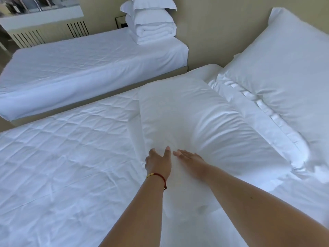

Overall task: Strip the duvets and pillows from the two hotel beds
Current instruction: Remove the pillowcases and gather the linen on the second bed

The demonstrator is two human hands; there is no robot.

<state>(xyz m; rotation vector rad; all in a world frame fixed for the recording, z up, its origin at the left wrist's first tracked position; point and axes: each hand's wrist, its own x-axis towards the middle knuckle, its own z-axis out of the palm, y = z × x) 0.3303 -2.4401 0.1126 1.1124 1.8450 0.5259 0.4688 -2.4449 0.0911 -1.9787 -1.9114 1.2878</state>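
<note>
While the left hand (pixel 157 162) and right hand (pixel 189 157) rest flat-fingered on the near pillow (pixel 192 118), their lower fingers stay hidden; stacked bedding (pixel 151 24) at 12 o'clock is cropped.

Arms: both of mine are bare from the lower edge of the frame to the fingertips, no sleeves in sight.
Left hand (pixel 158 162): bare, no rings that I can make out.
Left wrist: a thin red cord bracelet (pixel 160 176) circles it, strung with small gold-coloured beads on the outer side; a short dark end shows on the inner side.
Right hand (pixel 189 157): bare, nothing worn at hand or wrist; fingernails look pale and unpainted.
</note>
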